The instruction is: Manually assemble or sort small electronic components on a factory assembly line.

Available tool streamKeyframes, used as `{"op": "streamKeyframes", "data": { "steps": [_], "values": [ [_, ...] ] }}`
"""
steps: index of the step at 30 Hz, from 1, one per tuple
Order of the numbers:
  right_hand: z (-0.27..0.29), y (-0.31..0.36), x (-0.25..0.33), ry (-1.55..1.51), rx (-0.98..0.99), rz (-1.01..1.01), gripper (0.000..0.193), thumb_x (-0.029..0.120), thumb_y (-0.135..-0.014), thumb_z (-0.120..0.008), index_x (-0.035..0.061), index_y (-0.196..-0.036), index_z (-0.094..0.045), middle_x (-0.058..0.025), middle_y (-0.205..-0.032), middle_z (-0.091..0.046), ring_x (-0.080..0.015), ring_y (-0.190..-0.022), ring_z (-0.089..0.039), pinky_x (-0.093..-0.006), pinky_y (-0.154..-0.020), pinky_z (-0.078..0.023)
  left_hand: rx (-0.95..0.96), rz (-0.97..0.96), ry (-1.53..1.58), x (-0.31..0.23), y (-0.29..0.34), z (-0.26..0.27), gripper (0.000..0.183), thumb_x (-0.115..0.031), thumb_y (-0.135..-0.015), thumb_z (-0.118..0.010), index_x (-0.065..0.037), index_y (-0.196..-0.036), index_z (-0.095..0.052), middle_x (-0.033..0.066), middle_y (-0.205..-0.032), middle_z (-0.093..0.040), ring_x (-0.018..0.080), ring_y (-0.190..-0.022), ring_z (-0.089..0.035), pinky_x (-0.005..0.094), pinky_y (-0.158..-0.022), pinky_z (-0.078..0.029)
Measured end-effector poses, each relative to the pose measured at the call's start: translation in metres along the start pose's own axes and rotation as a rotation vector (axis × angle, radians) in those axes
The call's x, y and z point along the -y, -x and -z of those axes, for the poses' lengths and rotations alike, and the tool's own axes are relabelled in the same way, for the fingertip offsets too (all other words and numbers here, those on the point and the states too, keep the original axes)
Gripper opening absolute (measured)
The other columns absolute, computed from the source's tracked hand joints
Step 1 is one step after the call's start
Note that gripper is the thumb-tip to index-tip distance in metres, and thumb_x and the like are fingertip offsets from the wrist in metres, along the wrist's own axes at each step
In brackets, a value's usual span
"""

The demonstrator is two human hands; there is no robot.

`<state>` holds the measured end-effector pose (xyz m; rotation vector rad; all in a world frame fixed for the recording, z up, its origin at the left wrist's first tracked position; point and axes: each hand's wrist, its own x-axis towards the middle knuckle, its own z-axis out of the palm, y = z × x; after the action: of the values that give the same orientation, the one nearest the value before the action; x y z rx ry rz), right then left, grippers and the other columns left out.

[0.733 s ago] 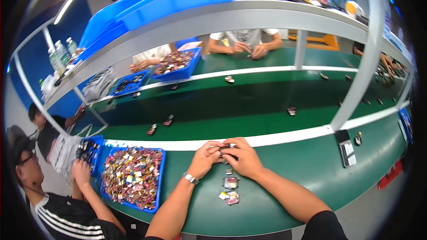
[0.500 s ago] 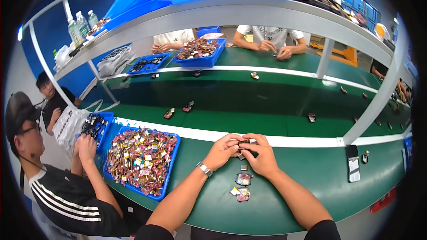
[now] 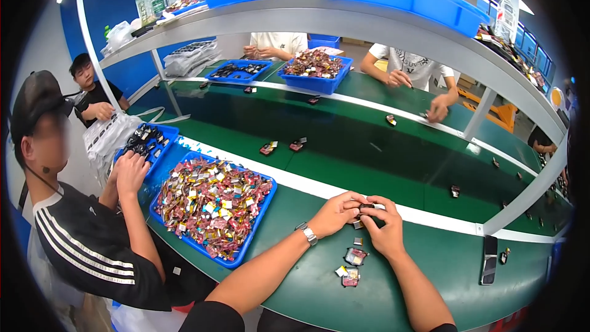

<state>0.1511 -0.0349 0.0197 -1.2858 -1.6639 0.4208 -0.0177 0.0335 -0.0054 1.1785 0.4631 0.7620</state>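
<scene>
My left hand (image 3: 337,212) and my right hand (image 3: 384,227) meet over the green bench, both pinching one small dark part (image 3: 364,208) between their fingertips. A metal watch sits on my left wrist. Just below my hands lie a few small foil-wrapped pieces (image 3: 353,265) on the green surface. To my left stands a blue tray (image 3: 249,238) heaped with several shiny red and gold pieces.
A co-worker in a black striped shirt reaches into a second blue tray (image 3: 166,135) at far left. A dark conveyor belt (image 3: 369,147) carries scattered small parts. People work across it beside more blue trays (image 3: 319,83). A phone (image 3: 488,260) lies at right. A grey shelf (image 3: 344,21) spans overhead.
The view has swung left and down, so the tray of shiny pieces and the co-worker now fill more of the picture. My hands stay together on the small part.
</scene>
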Motion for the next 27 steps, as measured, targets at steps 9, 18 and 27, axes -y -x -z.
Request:
{"op": "streamKeyframes", "data": {
  "steps": [9, 18, 27],
  "values": [
    [0.001, -0.003, 0.002, 0.050, -0.038, 0.030, 0.017, 0.005, -0.077, -0.072, 0.0076, -0.093, -0.075, -0.0095, -0.116, -0.061, -0.0255, -0.110, -0.057, -0.0348, -0.088, -0.050, -0.008, -0.008, -0.035, -0.011, 0.001, -0.004, 0.027, 0.005, -0.096, -0.046, -0.003, -0.121, -0.053, 0.0088, -0.118, -0.063, 0.0125, -0.107, -0.060, 0.0271, -0.086, -0.052],
    [-0.003, 0.000, -0.005, -0.048, -0.038, 0.035, 0.015, 0.005, -0.079, -0.071, 0.0071, -0.093, -0.075, -0.0079, -0.116, -0.061, -0.0242, -0.111, -0.056, -0.0344, -0.088, -0.051, -0.028, 0.022, -0.030, -0.007, 0.003, 0.000, 0.027, 0.002, -0.096, -0.049, -0.002, -0.122, -0.052, 0.0112, -0.123, -0.061, 0.0155, -0.108, -0.061, 0.0289, -0.091, -0.054],
    [-0.002, 0.003, -0.009, -0.052, -0.021, 0.051, 0.017, 0.004, -0.079, -0.070, 0.0069, -0.095, -0.074, -0.0085, -0.119, -0.059, -0.0229, -0.109, -0.056, -0.0324, -0.085, -0.053, -0.058, 0.020, -0.069, -0.008, 0.007, -0.003, 0.025, 0.002, -0.095, -0.050, -0.002, -0.119, -0.053, 0.0134, -0.123, -0.061, 0.0166, -0.108, -0.062, 0.0292, -0.091, -0.054]
  ]
}}
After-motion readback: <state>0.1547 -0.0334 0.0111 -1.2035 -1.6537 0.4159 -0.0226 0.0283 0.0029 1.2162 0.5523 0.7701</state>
